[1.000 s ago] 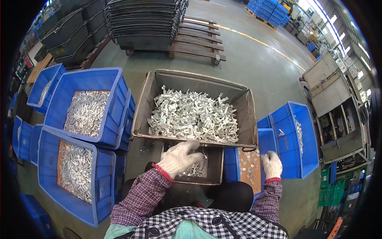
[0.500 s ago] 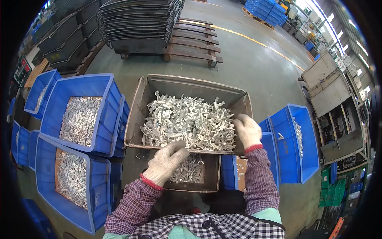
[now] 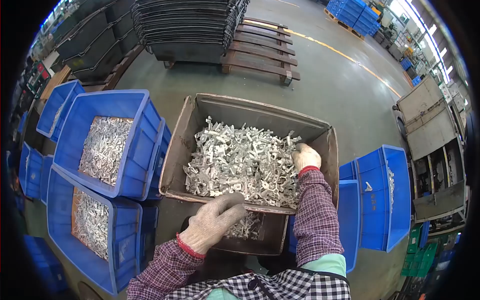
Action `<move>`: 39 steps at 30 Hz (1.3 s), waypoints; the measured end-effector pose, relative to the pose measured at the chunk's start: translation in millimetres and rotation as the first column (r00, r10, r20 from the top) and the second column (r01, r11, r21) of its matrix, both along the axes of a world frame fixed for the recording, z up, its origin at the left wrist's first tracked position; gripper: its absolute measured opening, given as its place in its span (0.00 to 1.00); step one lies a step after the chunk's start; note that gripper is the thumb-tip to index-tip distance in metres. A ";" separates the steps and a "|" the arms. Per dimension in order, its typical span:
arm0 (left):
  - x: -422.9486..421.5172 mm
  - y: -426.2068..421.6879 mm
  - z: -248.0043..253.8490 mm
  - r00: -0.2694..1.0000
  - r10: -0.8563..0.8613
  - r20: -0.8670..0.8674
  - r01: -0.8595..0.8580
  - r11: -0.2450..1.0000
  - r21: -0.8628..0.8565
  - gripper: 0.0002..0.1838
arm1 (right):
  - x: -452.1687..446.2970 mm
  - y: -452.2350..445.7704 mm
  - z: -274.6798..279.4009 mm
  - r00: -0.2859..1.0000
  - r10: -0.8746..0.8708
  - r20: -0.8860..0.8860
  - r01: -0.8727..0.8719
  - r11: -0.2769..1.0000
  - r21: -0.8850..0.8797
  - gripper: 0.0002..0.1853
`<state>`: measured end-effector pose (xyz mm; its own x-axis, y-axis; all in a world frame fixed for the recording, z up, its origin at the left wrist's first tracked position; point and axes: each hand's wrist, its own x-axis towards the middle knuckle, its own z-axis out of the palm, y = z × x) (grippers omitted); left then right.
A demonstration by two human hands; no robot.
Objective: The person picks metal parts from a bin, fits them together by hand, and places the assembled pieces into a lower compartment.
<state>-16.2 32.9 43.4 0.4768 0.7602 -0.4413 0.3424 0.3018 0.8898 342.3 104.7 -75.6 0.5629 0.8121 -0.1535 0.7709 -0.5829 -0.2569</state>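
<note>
Plenty of metal parts (image 3: 245,165) in play, heaped in the upper metal bin (image 3: 260,112); the heap's long axis runs left to right, its right end lying a little nearer; and the right hand (image 3: 305,157) is the closer one, in over the near rim and up against that right end, so the bulk of the parts lies to its left; its fingers are bent, the tips lost among the metal, and whether they grip anything I cannot tell; now the left hand (image 3: 212,222), by the near rim, loosely open, fingers parted, no part showing in it; the heap is just beyond, on the far side; lower and nearer, a second bin (image 3: 274,235); blue crates (image 3: 127,135) flank left and right.
</note>
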 end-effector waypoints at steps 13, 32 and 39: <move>-8.9 -17.1 0.4 0.999 0.049 0.008 -0.049 0.999 0.016 0.29 | -10.9 -27.5 33.8 0.993 0.016 0.115 -0.024 0.997 0.068 0.23; 1.7 -1.2 -10.0 0.995 -0.080 0.059 0.086 0.992 -0.096 0.32 | -18.6 -0.4 37.5 0.972 -0.142 -0.189 0.168 0.977 0.133 0.23; -16.0 -12.6 -10.6 0.947 0.180 0.264 -0.096 0.949 -0.301 0.38 | -61.7 -26.9 102.1 0.845 0.336 -0.416 -0.100 0.863 0.495 0.24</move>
<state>-32.2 20.3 32.8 0.5130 0.6926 -0.5071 0.0239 0.5790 0.8150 280.5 77.8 26.5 0.3139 0.9481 0.0505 0.5747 -0.1474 -0.8050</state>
